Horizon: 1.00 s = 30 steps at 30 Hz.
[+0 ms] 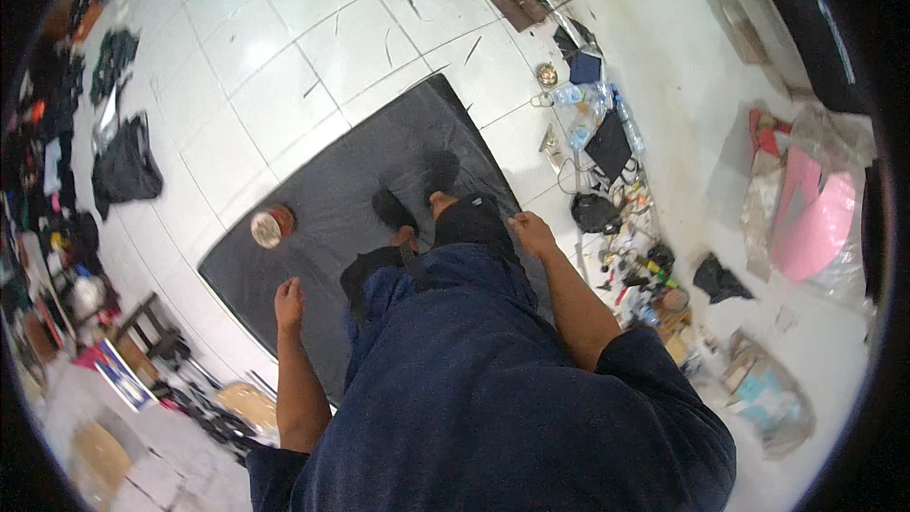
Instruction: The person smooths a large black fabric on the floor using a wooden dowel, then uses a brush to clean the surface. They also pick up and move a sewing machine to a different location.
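Note:
I stand on a dark grey mat (360,156) laid over white floor tiles, with dark slippers (442,171) on my feet. My left hand (290,303) hangs beside me over the mat's left part, its fingers curled in and no object showing in them. Ahead of that hand, on the mat, sits a round reddish-brown container (272,226) with a pale top; the two are apart. By my right thigh, over the mat's right edge, my right hand (533,231) is held loosely closed. Nothing can be seen in it either.
Bottles (583,123), a dark blue square thing (585,68) and small clutter line the right wall. Along the left lie a black bag (128,163), heaped dark items and a chair-like wooden frame (152,322). A pink item in clear plastic (815,213) is at the far right.

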Tool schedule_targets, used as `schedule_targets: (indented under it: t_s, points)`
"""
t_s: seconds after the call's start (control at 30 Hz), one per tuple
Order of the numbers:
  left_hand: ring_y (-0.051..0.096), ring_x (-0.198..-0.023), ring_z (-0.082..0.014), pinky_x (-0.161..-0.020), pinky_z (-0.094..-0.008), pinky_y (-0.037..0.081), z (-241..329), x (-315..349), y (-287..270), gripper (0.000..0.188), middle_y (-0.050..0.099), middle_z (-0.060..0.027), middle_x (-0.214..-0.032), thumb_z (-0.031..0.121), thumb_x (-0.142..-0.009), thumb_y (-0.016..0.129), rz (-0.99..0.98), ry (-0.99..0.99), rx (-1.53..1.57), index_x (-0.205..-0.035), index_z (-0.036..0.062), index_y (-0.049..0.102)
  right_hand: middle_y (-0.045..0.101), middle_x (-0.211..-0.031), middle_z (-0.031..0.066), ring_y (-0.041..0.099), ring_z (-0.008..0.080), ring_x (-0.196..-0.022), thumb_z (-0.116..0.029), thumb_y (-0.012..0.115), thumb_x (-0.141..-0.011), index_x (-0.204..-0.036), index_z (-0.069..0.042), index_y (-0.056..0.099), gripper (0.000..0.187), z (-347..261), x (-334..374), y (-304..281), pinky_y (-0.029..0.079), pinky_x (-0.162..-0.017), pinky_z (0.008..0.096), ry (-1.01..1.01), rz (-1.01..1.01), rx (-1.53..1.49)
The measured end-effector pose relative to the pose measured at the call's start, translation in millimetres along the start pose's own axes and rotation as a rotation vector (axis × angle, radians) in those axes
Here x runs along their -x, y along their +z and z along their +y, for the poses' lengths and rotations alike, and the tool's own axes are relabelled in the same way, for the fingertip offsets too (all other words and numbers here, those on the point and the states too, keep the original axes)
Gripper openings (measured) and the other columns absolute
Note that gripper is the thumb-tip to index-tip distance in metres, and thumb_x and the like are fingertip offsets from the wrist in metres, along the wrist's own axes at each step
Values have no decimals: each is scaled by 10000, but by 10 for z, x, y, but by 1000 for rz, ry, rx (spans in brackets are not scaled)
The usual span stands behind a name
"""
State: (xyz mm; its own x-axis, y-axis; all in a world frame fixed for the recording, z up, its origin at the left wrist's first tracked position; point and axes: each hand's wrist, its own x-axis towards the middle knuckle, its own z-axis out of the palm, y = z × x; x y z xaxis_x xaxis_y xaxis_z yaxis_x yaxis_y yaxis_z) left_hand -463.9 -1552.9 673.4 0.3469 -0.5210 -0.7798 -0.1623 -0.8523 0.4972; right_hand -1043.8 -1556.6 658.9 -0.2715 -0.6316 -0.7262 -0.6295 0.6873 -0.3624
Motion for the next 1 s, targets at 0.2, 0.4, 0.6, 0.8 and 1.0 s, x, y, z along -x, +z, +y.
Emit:
schedule_targets:
  t_s: [0.2, 0.4, 0.6, 0.8, 1.0]
  points:
    - [543, -660, -109, -555, -253, 425, 996, -291, 219, 393, 583, -19, -820, 307, -920, 611, -35, 1, -276, -1166, 1, 620, 654, -1146, 185, 632, 314, -1054, -409, 604, -890, -1144, -48, 641, 443, 772, -72, 41, 483, -909, 377, 225, 99, -32]
    - [547, -679, -131, -600, -290, 444, 1456, -794, 835, 374, 587, -18, -817, 304, -926, 595, -200, 321, -467, -1149, 5, 630, 681, -870, 116, 637, 195, -714, -381, 631, -883, -1115, -37, 650, 416, 1137, -252, -269, 506, -671, 327, 363, 186, -219]
    - [564, -704, -126, -638, -295, 454, 1798, -1400, 1177, 369, 603, -26, -779, 284, -937, 584, -454, 186, -489, -1127, -30, 627, 660, -832, 82, 614, 159, -687, -352, 624, -906, -1133, -23, 639, 400, 487, -446, -741, 482, -622, 301, 315, 323, -498]
    - [613, -822, -179, -747, -308, 488, 2905, -1233, 1522, 400, 648, -95, -928, 272, -922, 605, -385, 82, -531, -1157, -51, 607, 660, -929, 104, 625, 174, -764, -372, 614, -911, -1202, -29, 609, 449, 246, -420, -486, 498, -679, 315, 374, 256, -452]
    - [571, -829, -161, -675, -315, 460, 3378, -1700, 1376, 419, 615, -66, -1025, 343, -927, 572, -371, 49, -585, -1228, 51, 567, 651, -1123, 193, 656, 263, -949, -410, 606, -901, -1208, -12, 600, 503, -467, -352, -495, 514, -810, 361, 552, 110, -510]
